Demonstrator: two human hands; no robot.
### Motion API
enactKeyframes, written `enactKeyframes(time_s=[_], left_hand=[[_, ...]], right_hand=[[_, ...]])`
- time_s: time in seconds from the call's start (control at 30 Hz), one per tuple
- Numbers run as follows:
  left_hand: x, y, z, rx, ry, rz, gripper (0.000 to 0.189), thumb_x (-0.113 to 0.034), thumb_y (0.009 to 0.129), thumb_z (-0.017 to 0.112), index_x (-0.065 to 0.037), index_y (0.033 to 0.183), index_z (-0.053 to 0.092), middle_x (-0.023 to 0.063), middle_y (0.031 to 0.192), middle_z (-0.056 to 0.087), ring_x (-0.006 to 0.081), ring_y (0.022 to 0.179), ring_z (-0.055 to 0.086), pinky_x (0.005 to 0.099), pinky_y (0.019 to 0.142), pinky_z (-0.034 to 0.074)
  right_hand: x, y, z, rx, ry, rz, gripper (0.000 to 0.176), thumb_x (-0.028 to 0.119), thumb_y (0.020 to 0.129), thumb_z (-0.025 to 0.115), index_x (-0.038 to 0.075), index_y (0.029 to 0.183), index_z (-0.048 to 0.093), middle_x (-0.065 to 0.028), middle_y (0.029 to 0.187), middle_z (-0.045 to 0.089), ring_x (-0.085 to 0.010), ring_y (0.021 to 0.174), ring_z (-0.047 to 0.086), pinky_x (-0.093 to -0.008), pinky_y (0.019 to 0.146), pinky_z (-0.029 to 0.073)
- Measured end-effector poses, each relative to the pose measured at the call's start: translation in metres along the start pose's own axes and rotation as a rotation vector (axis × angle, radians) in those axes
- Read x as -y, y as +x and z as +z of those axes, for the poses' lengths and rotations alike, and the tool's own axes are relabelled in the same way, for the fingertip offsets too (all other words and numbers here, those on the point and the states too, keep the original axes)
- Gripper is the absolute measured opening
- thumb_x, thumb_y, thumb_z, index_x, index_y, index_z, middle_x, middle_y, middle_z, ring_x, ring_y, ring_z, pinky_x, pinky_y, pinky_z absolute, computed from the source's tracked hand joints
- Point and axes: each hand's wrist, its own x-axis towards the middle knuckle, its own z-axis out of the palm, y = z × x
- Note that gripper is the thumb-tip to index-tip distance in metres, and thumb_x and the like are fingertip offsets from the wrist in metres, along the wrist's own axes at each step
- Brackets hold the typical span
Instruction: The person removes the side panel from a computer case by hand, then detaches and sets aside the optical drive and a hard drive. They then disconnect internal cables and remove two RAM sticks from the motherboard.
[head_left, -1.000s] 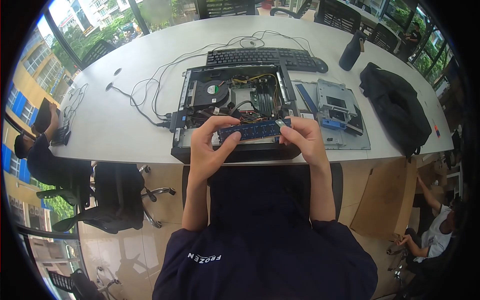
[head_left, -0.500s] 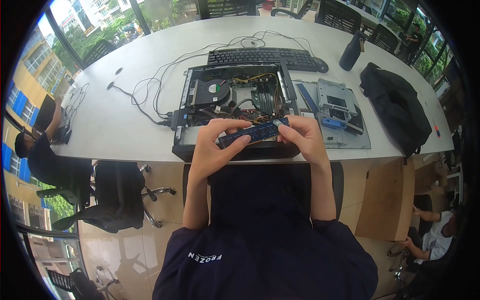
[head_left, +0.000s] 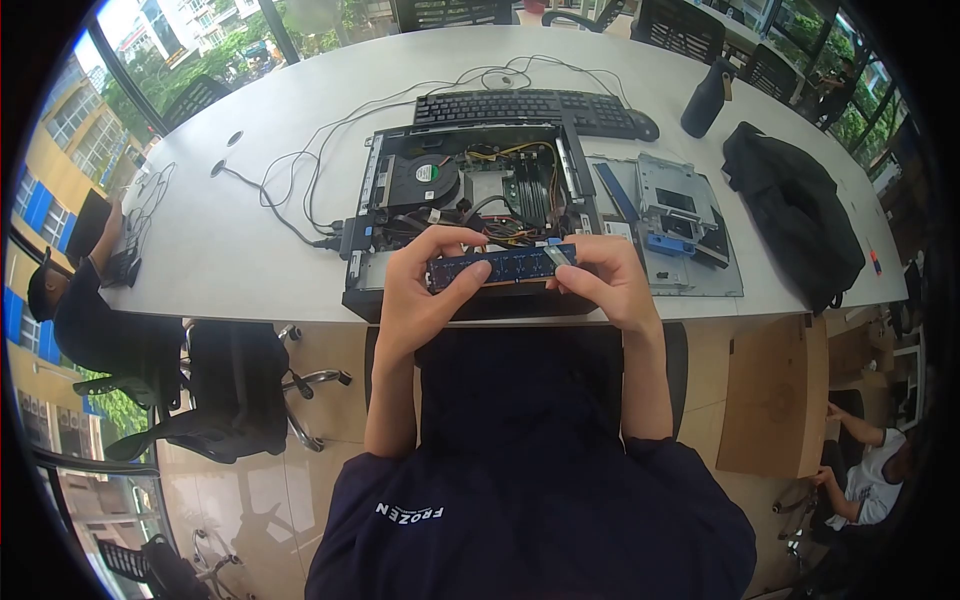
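Observation:
A blue RAM stick (head_left: 515,266) is held level between my two hands, over the front edge of an open desktop computer case (head_left: 365,300). My left hand (head_left: 425,285) pinches its left end between thumb and fingers. The right end sits in the grip of my right hand (head_left: 610,275), beside a pale label. Inside the case are a round black fan (head_left: 424,182), loose yellow and black cables, and upright memory modules (head_left: 532,195). My fingers hide part of the case's near side.
Behind the case lie a black keyboard (head_left: 530,110) and a mouse (head_left: 642,125). To the right are a metal side panel with a drive bracket (head_left: 672,195), a dark bottle (head_left: 706,98) and a black bag (head_left: 795,210). A person (head_left: 100,300) sits at left; another person (head_left: 870,480) holds a cardboard box (head_left: 770,400).
The RAM stick has turned from a tilt, right end higher, to nearly level. My left hand has shifted slightly left and up, and both hands keep their hold.

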Motion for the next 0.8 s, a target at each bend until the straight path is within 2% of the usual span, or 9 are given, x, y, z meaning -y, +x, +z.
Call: enactKeyframes(time_s=[0.17,0.23,0.27,0.33,0.47,0.53,0.67,0.73,0.8], left_hand=[[0.002,0.000,0.002,-0.018,0.014,0.011,0.026,-0.011,0.083,0.077,-0.002,0.106,0.070,-0.0007,0.078,0.060,0.0058,0.073,0.052,0.0206,0.068,0.040],[0.003,0.002,0.003,-0.017,0.096,0.117,0.028,-0.004,0.082,0.077,0.002,0.108,0.067,0.0005,0.087,0.060,0.0064,0.082,0.054,0.0212,0.072,0.042],[0.002,0.002,0.003,-0.017,0.096,0.120,0.028,-0.004,0.082,0.077,0.002,0.108,0.067,0.0005,0.087,0.060,0.0064,0.082,0.054,0.0212,0.072,0.042],[-0.001,0.003,0.004,-0.028,0.070,0.068,0.025,-0.001,0.080,0.078,0.001,0.103,0.070,0.0015,0.087,0.061,0.0101,0.084,0.057,0.0237,0.074,0.045],[0.006,0.004,0.009,-0.041,0.210,0.250,0.024,0.003,0.076,0.079,-0.001,0.099,0.073,0.0033,0.089,0.060,0.0138,0.084,0.059,0.0262,0.076,0.047],[0.010,0.002,0.011,-0.110,0.335,0.357,0.030,0.008,0.070,0.078,-0.003,0.097,0.075,0.0067,0.094,0.060,0.0169,0.087,0.061,0.0286,0.080,0.049],[0.010,0.001,0.012,-0.122,0.404,0.352,0.032,0.011,0.066,0.076,-0.003,0.094,0.074,0.0087,0.100,0.060,0.0184,0.091,0.062,0.0303,0.084,0.050],[0.005,0.002,0.014,-0.159,0.298,0.286,0.030,0.004,0.068,0.078,-0.007,0.096,0.074,0.0068,0.101,0.061,0.0218,0.093,0.062,0.0320,0.081,0.048],[0.001,0.005,0.014,-0.162,0.307,0.291,0.035,0.005,0.067,0.077,-0.004,0.100,0.072,0.0082,0.101,0.062,0.0201,0.095,0.062,0.0314,0.083,0.049]], right_hand=[[-0.006,0.000,-0.001,-0.010,-0.022,-0.036,0.016,0.015,0.090,0.067,0.000,0.089,0.073,-0.0037,0.077,0.065,-0.0080,0.065,0.055,-0.0243,0.060,0.040],[-0.002,0.001,0.005,-0.111,0.130,0.028,0.018,0.012,0.091,0.067,0.000,0.103,0.072,-0.0035,0.079,0.066,-0.0086,0.070,0.058,-0.0246,0.064,0.045],[0.001,0.001,0.005,-0.111,0.128,0.025,0.018,0.012,0.091,0.067,0.000,0.103,0.072,-0.0035,0.079,0.066,-0.0086,0.070,0.058,-0.0246,0.064,0.045],[0.006,0.003,0.005,-0.116,0.166,0.122,0.025,0.009,0.093,0.066,-0.001,0.115,0.069,-0.0048,0.081,0.068,-0.0111,0.078,0.063,-0.0273,0.072,0.051],[0.004,0.002,0.000,-0.085,0.228,0.068,0.025,0.009,0.095,0.064,-0.003,0.117,0.067,-0.0089,0.089,0.070,-0.0143,0.085,0.067,-0.0300,0.078,0.055],[-0.001,0.001,-0.003,-0.042,0.294,-0.021,0.022,0.007,0.096,0.064,-0.004,0.115,0.067,-0.0117,0.099,0.071,-0.0164,0.090,0.068,-0.0313,0.084,0.055],[-0.002,0.000,0.001,-0.105,0.232,-0.008,0.022,0.005,0.093,0.067,-0.005,0.112,0.068,-0.0123,0.104,0.070,-0.0170,0.094,0.067,-0.0312,0.087,0.055],[-0.005,0.000,-0.001,-0.069,0.168,-0.018,0.022,0.003,0.090,0.070,-0.004,0.111,0.068,-0.0111,0.104,0.070,-0.0169,0.097,0.066,-0.0309,0.089,0.054],[-0.004,0.001,0.000,-0.099,0.169,-0.006,0.022,0.002,0.089,0.071,-0.003,0.110,0.068,-0.0106,0.103,0.070,-0.0162,0.097,0.066,-0.0304,0.089,0.054]])
